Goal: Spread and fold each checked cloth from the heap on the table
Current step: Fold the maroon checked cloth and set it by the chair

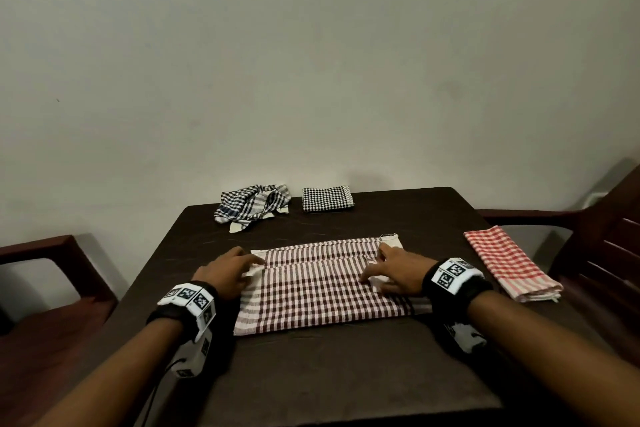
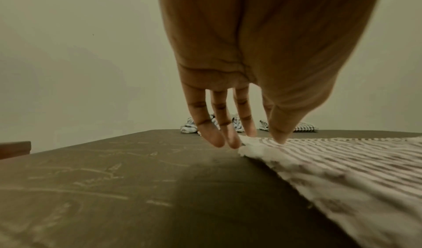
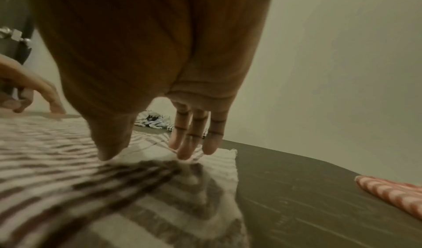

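Plain pale wall backs a dark surface [image 1: 311,374] with a wooden chair at either side. On it, nearest the person, lies a maroon checked cloth [image 1: 322,288], spread out and, judging by a seam-like edge running across its middle, already doubled once. The left hand [image 1: 225,271] rests at its left edge and the right hand [image 1: 394,271] at its right edge. In both wrist views the fingers [image 2: 214,136] are straight, tips down on or just beside the fabric, pressing it flat rather than pinching it; the right fingers [image 3: 194,143] bear on a pale corner.

Two cloths look finished: a red checked cloth [image 1: 512,264] folded long at the right edge of the surface, and a small black-and-white folded cloth [image 1: 327,199] at the far side. Just beside that one sits the heap [image 1: 251,207], still crumpled, in black, white and a little blue; how many pieces it holds cannot be told.

So the job appears somewhere past its middle: two done, a third partly folded and likely needing further folds, and the heap yet to be spread.
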